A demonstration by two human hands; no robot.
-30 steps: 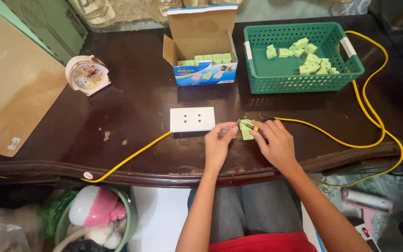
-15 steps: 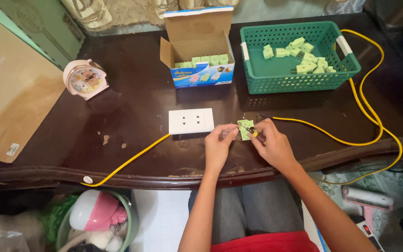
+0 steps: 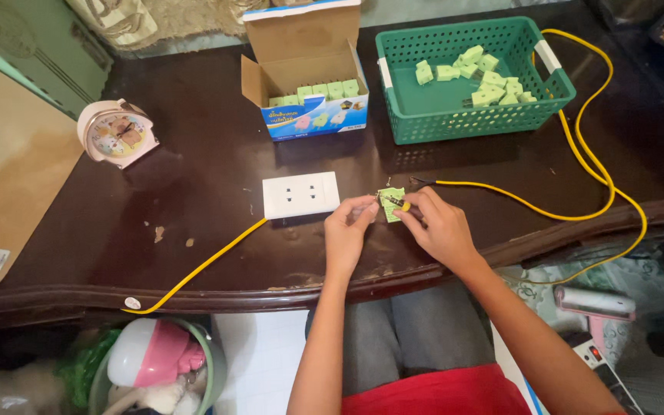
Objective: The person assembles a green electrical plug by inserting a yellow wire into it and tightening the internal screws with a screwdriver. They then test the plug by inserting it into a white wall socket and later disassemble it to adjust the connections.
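Head view: left hand (image 3: 347, 230) and right hand (image 3: 439, 227) are pinching a small pale-green plastic plug piece (image 3: 390, 204) near the dark wooden tabletop's (image 3: 194, 169) front edge, just beside a white rectangular socket plate (image 3: 301, 194); green plastic basket (image 3: 474, 115) sitting at the far edge.

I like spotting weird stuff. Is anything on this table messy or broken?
The dark table has pale chipped spots near its front edge. The yellow cable loops loosely off the right side. Nothing looks spilled.

Two bare forearms, left hand (image 3: 347, 230) and right hand (image 3: 441, 227) without rings or gloves, red shirt hem, grey trousers over the knees
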